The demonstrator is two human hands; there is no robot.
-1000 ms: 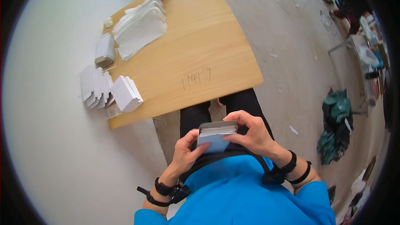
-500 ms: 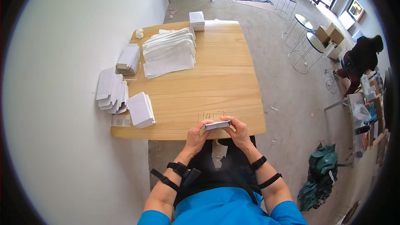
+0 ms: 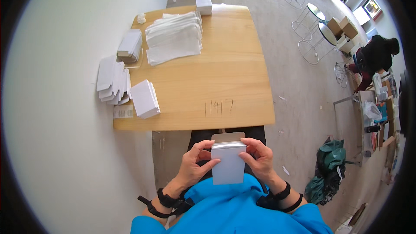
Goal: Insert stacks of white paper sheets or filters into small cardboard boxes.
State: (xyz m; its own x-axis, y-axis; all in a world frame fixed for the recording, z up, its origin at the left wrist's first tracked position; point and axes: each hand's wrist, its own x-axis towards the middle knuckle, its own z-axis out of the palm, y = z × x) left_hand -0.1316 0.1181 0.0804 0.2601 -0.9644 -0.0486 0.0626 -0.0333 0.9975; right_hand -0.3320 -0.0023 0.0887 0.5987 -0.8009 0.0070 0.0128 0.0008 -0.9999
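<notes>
A small white carton (image 3: 228, 168) is held upright in front of my body, just off the table's near edge. Its top end is open, with the flap (image 3: 228, 137) standing up and pale, thin-edged contents showing in the mouth. My left hand (image 3: 195, 164) pinches the upper left side between thumb and fingers. Gripping the upper right side the same way is my right hand (image 3: 260, 159). On the wooden table (image 3: 229, 69), a short stack of white cartons (image 3: 145, 99) lies near the left corner.
Along the table's left side are overlapping white cartons (image 3: 110, 80) and another white stack (image 3: 130, 45). Farther back lie layered white sheets or sleeves (image 3: 173, 41) and a white box stack (image 3: 203, 4). A wall borders the left; a person (image 3: 377, 58) bends over a cluttered table at right.
Both hands have drawn the carton back from above the table's edge toward my body. It has tipped from edge-on so its broad face and open flap now show.
</notes>
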